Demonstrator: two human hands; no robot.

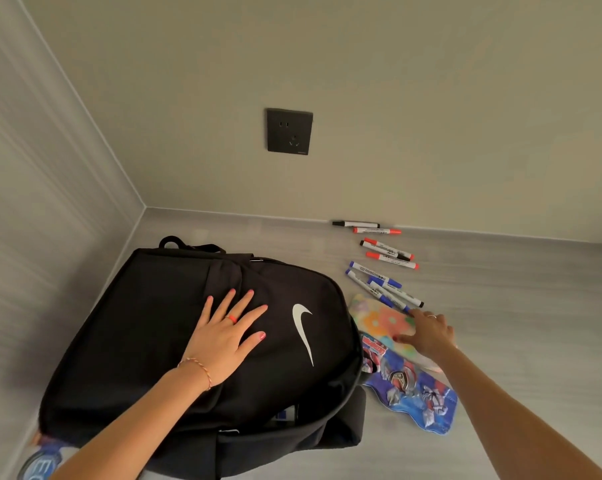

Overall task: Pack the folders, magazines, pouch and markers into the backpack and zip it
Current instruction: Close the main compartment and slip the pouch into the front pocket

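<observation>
Pressing flat on the black backpack (202,341), the left hand (223,337) lay released, right hand (429,332) grasped the flowered pouch (379,320), markers (382,268) scattered just beyond.

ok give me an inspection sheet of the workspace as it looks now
surface: grey floor, bare at right
job's things: black backpack lying flat; markers loose beside it; floral pouch overlapping blue pouch; magazine corner showing under backpack
clutter: nothing seen
grippers: left hand flat on backpack; right hand, fingers on floral pouch, grip unclear
cables: nothing seen
surroundings: wall socket, room corner
</observation>
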